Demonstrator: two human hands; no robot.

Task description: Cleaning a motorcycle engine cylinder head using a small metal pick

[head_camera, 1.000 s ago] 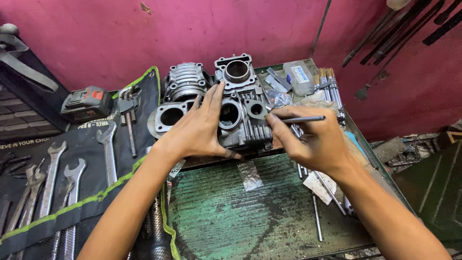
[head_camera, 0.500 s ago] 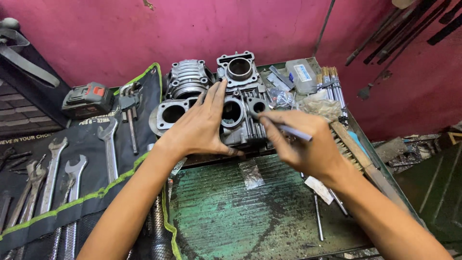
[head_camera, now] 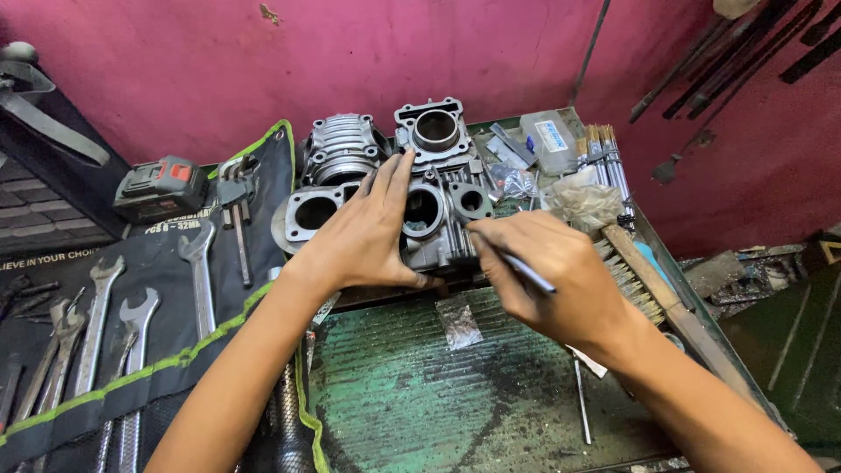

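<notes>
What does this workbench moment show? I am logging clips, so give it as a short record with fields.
Setting: green metal bench against a pink wall
Left hand: flat on a grey engine cylinder head
Right hand: holds a thin pen-like tool, tip hidden
Behind: two more cylinder parts
Left side: wrench roll, power tool battery
Right side: wire brush

Spanners (head_camera: 96, 324) on a dark tool roll (head_camera: 166, 263), cordless tool battery (head_camera: 160, 188), wire brush (head_camera: 644, 280), small plastic bag (head_camera: 458, 322), pink wall (head_camera: 263, 61)
</notes>
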